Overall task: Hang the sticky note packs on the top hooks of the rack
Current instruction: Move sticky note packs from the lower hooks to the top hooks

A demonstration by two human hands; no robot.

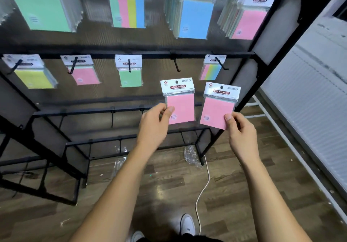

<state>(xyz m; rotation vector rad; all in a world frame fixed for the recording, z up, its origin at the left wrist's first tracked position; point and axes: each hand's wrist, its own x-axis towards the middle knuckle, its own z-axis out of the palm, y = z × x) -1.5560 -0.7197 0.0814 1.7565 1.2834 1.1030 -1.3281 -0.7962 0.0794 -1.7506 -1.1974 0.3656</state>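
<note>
Sticky note packs, both pink: we pinch one (180,101) in our left hand (155,123), another (217,108) in our right hand (242,131), below the rack's bare hook (176,64).

Wood-plank floor (169,194) with white cable (203,189); white wall panels (309,95) right.

A shop display corner — sticky note packs (129,5) are hanging in rows on a black hook rack (206,55) standing above the held packs, over wood-look flooring (169,189).
</note>
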